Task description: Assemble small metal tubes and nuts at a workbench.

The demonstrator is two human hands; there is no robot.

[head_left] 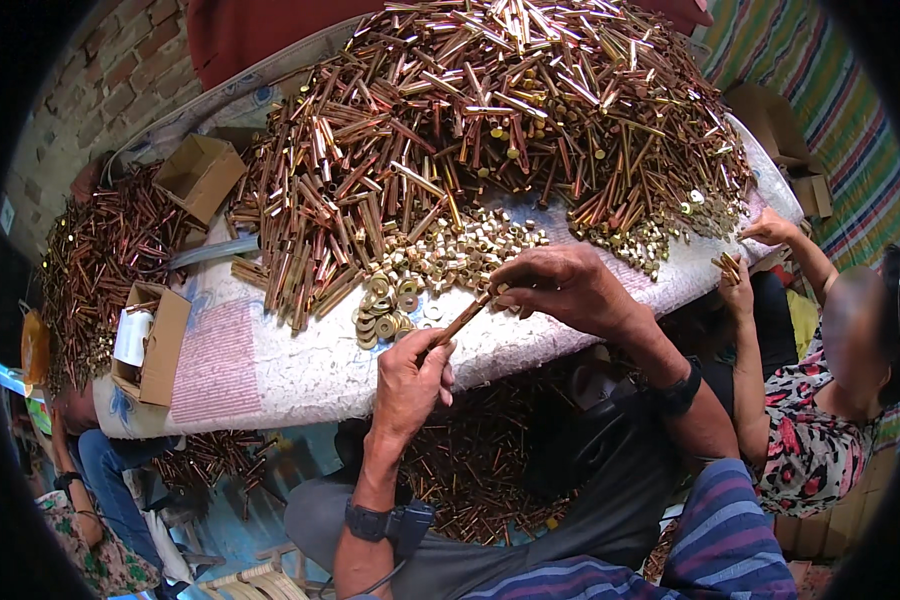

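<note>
My left hand [408, 382] is closed around a slim copper-coloured metal tube [464, 320], which slants up and to the right over the table's near edge. At the tube's upper end the fingertips of my right hand [575, 290] are pinched together; whether they grip the tube or a small part on it is too small to tell. Just beyond my hands lie brass-coloured flat washers [384, 318] and a heap of small pale metal nuts [460, 250]. A large pile of similar copper-coloured tubes [410, 130] rises behind them.
The table's patterned cloth [300, 350] shows at the front left. Two cardboard boxes [199, 178] stand left, beside another tube pile [110, 260]. More tubes [480, 470] lie below the table. A co-worker's hand [735, 290] holds several rods at right; another person's arm [70, 470] shows far left.
</note>
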